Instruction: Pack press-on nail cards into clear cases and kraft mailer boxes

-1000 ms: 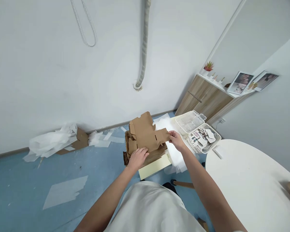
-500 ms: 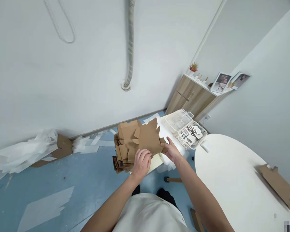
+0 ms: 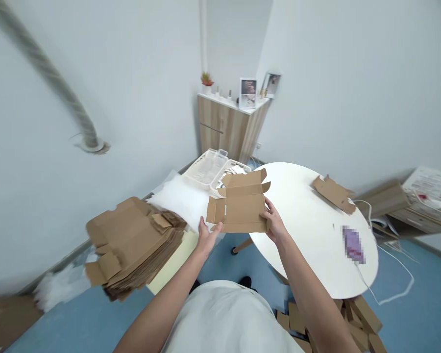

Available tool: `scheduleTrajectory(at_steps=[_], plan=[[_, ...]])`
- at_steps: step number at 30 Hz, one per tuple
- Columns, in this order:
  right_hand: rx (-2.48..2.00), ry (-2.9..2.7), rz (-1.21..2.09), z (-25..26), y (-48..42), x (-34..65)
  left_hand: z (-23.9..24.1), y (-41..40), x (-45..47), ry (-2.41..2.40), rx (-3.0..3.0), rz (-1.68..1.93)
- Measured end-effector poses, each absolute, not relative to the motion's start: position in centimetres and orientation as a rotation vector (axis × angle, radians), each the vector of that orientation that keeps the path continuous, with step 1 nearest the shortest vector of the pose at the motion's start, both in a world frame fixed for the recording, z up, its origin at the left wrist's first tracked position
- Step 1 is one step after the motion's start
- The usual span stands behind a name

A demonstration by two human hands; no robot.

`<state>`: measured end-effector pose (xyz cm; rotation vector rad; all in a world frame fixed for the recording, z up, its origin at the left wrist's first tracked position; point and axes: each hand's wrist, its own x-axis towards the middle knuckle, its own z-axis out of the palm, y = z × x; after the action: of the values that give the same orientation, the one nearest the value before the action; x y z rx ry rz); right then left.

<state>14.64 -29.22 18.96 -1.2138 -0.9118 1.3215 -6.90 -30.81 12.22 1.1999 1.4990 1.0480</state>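
Observation:
Both of my hands hold one unfolded cardboard box (image 3: 244, 208) up in front of me, its flaps spread. My left hand (image 3: 208, 238) pinches its lower left edge, thumb on top. On the right edge, my right hand (image 3: 274, 220) grips with the thumb over the face and fingers behind. The sheet hangs between the stack of flat cardboard boxes (image 3: 128, 235) on the left and the round white table (image 3: 297, 245) on the right. Another unfolded cardboard piece (image 3: 334, 193) lies on that table.
White foam sheets (image 3: 180, 198) lie beside two plastic baskets (image 3: 209, 169), one holding small items. A wooden cabinet (image 3: 224, 120) stands in the corner. A blurred purple object (image 3: 353, 244) with a white cable sits on the table. Folded cardboard boxes (image 3: 362, 314) are on the floor below right.
The top cardboard box has been lifted off the stack and carried right in both hands. My view has turned right, bringing more of the round table and the floor boxes into sight.

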Motion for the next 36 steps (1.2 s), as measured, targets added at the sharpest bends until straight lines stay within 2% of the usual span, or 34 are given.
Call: scheduleTrajectory(at_steps=[4,13,21,25,29,32,36], plan=[[-1.256,-0.812,1.232,17.4,-31.7,22.6,10.9,-28.8,0.4,1.107,0.896,0.843],[-1.415,-0.362,0.881,9.3,-36.7,36.9,6.2,-26.9,13.3,1.249,1.291,0.782],[-1.649,-0.283,0.813,3.2,-39.2,40.6,4.4,-26.8,17.6,1.436,1.552,0.543],[-1.865,-0.355,0.722,2.2,-39.1,41.4,4.9,-28.3,18.7,1.422,2.155,0.422],[-2.181,-0.716,0.521,3.1,-37.1,42.8,4.7,-29.1,19.5,1.0,2.685,0.147],[-2.335,-0.991,0.576,3.7,-34.6,43.7,3.5,-28.8,20.1,0.834,2.807,0.065],[-2.466,-1.03,0.678,3.5,-32.1,44.5,1.8,-27.6,20.3,0.768,2.807,0.042]])
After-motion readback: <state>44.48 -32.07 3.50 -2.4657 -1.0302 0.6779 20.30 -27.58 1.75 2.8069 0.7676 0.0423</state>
